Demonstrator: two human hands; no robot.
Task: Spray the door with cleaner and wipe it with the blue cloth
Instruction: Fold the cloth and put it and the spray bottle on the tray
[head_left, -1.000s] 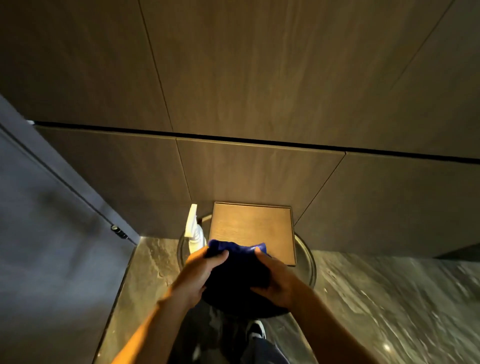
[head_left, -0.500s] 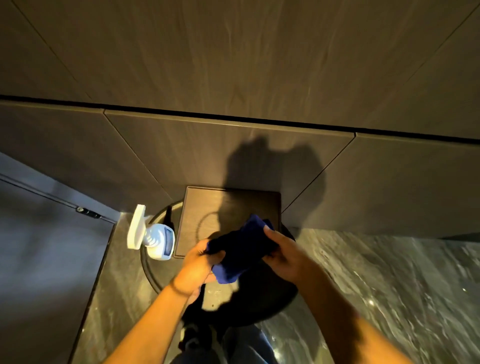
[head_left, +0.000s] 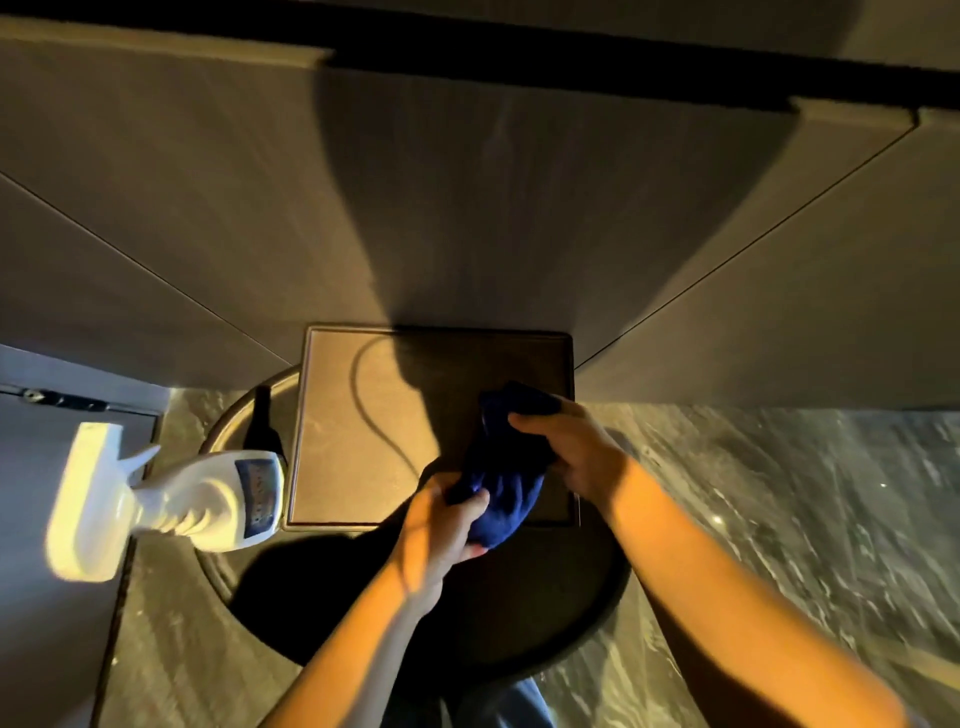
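A dark blue cloth (head_left: 506, 475) is bunched between both hands above a small round table (head_left: 597, 613). My left hand (head_left: 441, 530) grips its lower end and my right hand (head_left: 566, 449) grips its upper part. A white spray bottle (head_left: 171, 499) stands at the table's left edge, its trigger head pointing left. Brown wooden panels (head_left: 467, 208) fill the wall ahead. A grey door (head_left: 47, 571) is at the far left.
A square brown tray (head_left: 363, 426) lies on the round table under the cloth. Marble floor (head_left: 805, 519) spreads to the right and below. A dark horizontal gap (head_left: 571, 67) runs across the panels at the top. A metal hinge fitting (head_left: 36, 396) sits on the door frame.
The view has dropped much closer to the table, so the bottle and tray look bigger. Both hands keep hold of the cloth, now stretched more diagonally between them.
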